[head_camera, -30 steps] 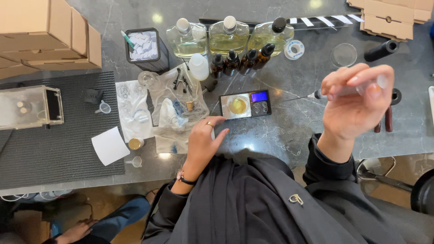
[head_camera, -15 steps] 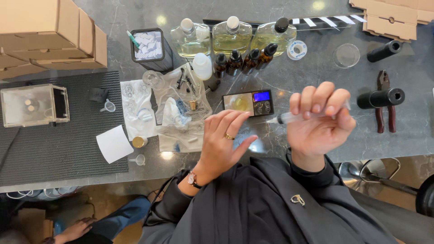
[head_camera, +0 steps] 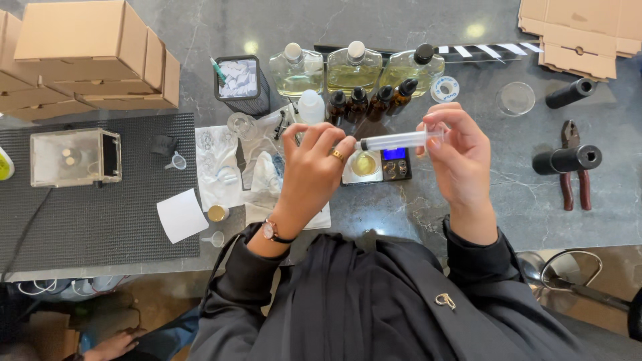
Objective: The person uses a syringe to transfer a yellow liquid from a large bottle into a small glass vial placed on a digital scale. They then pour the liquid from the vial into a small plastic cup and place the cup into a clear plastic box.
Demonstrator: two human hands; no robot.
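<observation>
We hold the syringe (head_camera: 399, 141) level: right hand (head_camera: 460, 164) fingers pinch its plunger end, left hand (head_camera: 311, 170) fingers its tip. Scale (head_camera: 394, 166) just below fingers; open tabletop (head_camera: 508, 194) to the rt, pliers (head_camera: 575, 175) well apart.

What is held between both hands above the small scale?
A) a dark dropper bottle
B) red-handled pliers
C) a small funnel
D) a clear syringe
D: the left hand and right hand hold a clear syringe level, over the scale.
</observation>
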